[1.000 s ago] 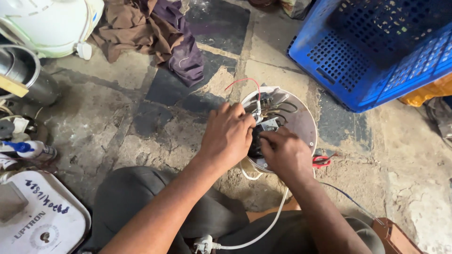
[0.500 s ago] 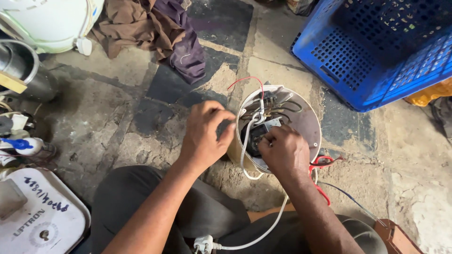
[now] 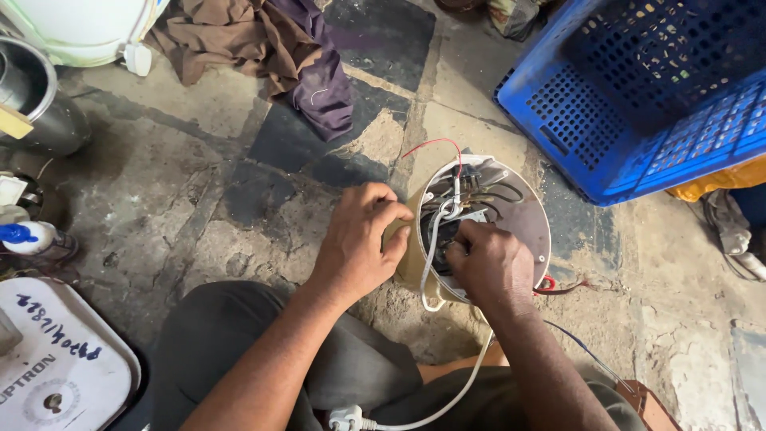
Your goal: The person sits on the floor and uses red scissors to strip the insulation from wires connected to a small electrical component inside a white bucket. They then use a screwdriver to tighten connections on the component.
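Note:
A round appliance base (image 3: 523,223) lies upturned on the stone floor, its underside open and showing wires, with a red wire (image 3: 435,146) looping out at the top. My left hand (image 3: 359,239) grips the cream side wall of the base on its left. My right hand (image 3: 491,263) is closed inside the open underside, fingers pressed among the wiring; what it pinches is hidden. A white power cord (image 3: 455,391) runs from the base down between my knees to a white plug (image 3: 347,417).
A blue perforated plastic crate (image 3: 638,88) stands at the upper right. Brown and purple cloth (image 3: 263,48) lies at the top. A steel pot (image 3: 36,104), a white appliance body (image 3: 80,28) and a white lid (image 3: 56,367) sit along the left.
My left hand has moved left off the wiring and onto the side wall of the base. My right hand has stayed in the wiring.

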Demonstrator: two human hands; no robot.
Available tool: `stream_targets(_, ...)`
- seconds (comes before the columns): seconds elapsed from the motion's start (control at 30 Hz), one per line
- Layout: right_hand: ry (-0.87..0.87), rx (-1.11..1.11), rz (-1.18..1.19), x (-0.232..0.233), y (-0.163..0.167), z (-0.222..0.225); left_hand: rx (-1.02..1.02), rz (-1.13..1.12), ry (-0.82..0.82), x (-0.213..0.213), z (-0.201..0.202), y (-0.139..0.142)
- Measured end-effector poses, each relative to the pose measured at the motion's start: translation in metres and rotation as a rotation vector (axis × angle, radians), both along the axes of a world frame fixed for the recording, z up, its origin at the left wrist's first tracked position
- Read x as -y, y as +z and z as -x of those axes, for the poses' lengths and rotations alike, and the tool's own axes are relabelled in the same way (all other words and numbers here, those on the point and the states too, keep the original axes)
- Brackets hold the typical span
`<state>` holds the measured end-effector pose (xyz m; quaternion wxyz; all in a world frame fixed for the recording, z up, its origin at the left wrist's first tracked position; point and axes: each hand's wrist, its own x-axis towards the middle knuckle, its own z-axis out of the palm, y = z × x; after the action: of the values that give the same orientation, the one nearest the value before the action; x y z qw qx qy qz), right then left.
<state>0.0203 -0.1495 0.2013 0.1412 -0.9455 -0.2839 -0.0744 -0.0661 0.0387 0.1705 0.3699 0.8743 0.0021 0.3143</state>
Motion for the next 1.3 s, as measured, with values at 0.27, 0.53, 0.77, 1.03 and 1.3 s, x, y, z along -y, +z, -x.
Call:
stream_targets(0.27, 0.005, -0.014, -0.012, 0.001, -0.0026, -0.002, -0.062, -0.023, -0.005, 0.0006, 0.0, -0.0019)
stream_targets(0.53, 0.031, -0.014, 0.051, -0.0013, -0.0011, -0.0044, -0.123, -0.045, -0.015, 0.002, -0.001, -0.0023)
stream_targets(0.77, 0.051, -0.002, 0.015, 0.0023, -0.0044, -0.0062, -0.136, -0.066, -0.024, 0.0001, -0.0017, -0.0009)
stream_targets(1.03, -0.034, -0.113, -0.066, 0.0052, -0.0035, -0.0037, -0.138, -0.059, -0.033, 0.0009, -0.0022, -0.0021)
stream_targets(1.3, 0.037, -0.048, -0.062, 0.0041, -0.0016, -0.0036, -0.191, -0.083, -0.039, 0.0006, -0.0039, -0.0031)
